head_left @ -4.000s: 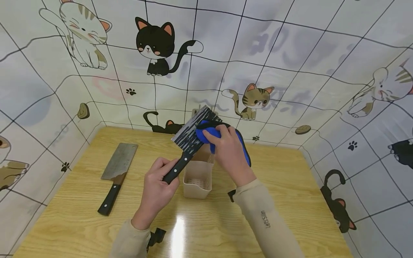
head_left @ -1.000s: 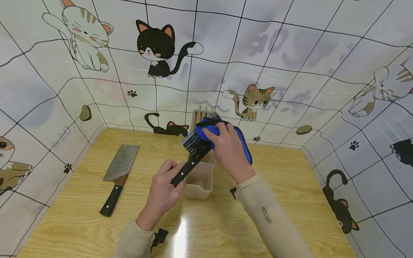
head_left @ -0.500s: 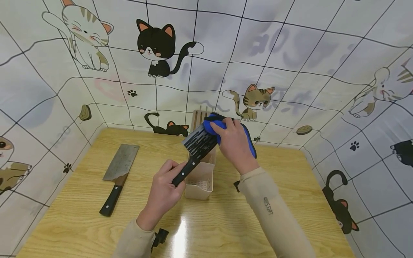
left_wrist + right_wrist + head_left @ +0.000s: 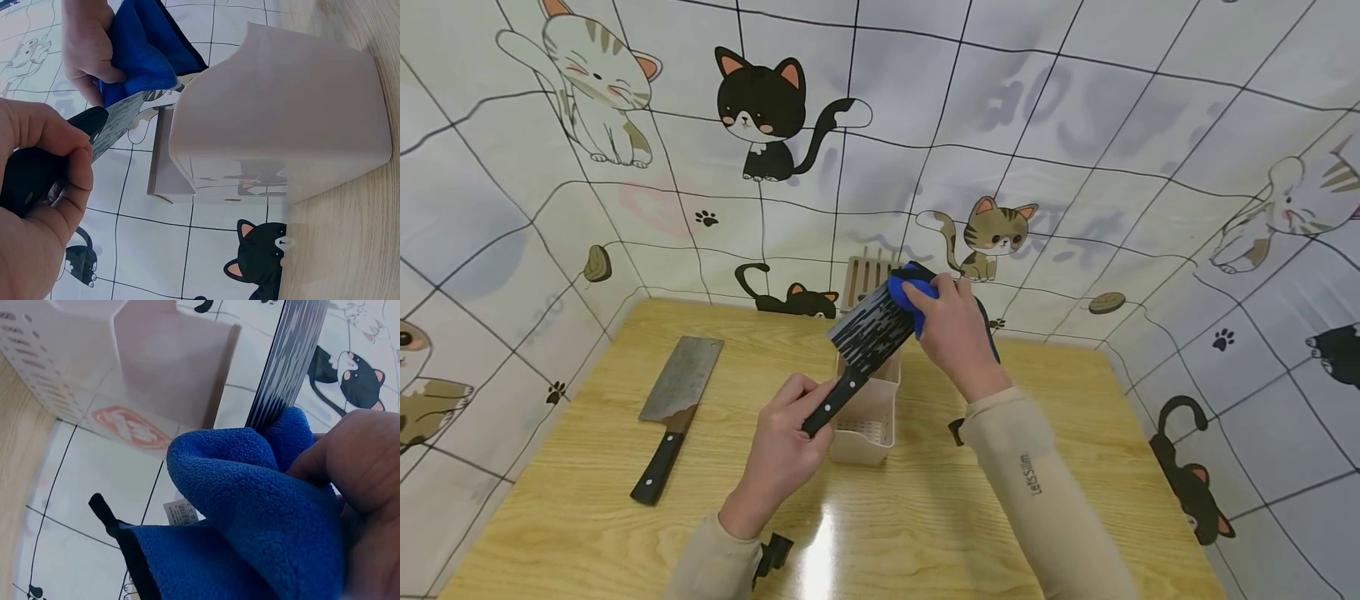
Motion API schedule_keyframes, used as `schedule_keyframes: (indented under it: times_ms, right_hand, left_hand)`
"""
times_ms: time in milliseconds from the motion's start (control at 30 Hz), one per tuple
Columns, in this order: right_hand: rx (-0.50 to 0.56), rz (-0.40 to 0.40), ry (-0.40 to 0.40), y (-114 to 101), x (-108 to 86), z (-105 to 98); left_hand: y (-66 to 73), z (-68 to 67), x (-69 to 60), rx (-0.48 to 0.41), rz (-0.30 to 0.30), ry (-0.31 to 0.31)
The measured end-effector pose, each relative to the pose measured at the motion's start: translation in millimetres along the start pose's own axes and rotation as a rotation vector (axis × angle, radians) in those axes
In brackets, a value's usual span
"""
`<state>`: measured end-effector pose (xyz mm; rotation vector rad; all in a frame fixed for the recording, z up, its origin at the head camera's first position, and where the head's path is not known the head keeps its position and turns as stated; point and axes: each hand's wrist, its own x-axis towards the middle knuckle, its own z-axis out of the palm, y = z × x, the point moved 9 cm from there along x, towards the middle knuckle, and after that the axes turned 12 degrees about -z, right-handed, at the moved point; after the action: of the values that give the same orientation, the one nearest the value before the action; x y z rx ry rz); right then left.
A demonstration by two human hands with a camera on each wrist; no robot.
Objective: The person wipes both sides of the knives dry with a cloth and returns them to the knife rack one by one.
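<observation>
My left hand grips the black riveted handle of a cleaver, its dark streaked blade tilted up to the right. With my right hand I pinch a folded blue towel around the blade's far end. In the right wrist view, the fluffy towel wraps the blade, and a black edging and small label show. The left wrist view has the handle in my curled left fingers. Below the cleaver stands a beige plastic holder, partly hidden by it.
A second cleaver, with a worn grey blade and black handle, lies on the wooden table at the left. The holder's slotted upper part rises behind the held blade. Cat-print cloth walls the table's back and sides.
My right hand and the towel have slid right toward the blade's far end, baring more of the blade. The cleaver has dropped slightly and shifted right since the earliest frame.
</observation>
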<state>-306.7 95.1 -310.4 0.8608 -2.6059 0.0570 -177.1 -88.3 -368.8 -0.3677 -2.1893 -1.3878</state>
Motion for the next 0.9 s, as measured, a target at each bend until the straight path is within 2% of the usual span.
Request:
schedule_keyframes:
  times_ms: [200,533,900]
  right_hand:
    - [0.007,-0.054,0.036,-17,-3.9,-4]
    - [-0.060,-0.238,0.182,-64,-10.5,-18]
    - [-0.085,-0.301,0.159,-93,-13.9,-17]
  left_hand:
    - [-0.4,-0.2,0.4,0.004,-0.008,0.004]
    - [0.8,-2.4,2.0,0.033,0.006,0.025]
    - [-0.5,-2.7,2.4,0.049,0.012,0.030]
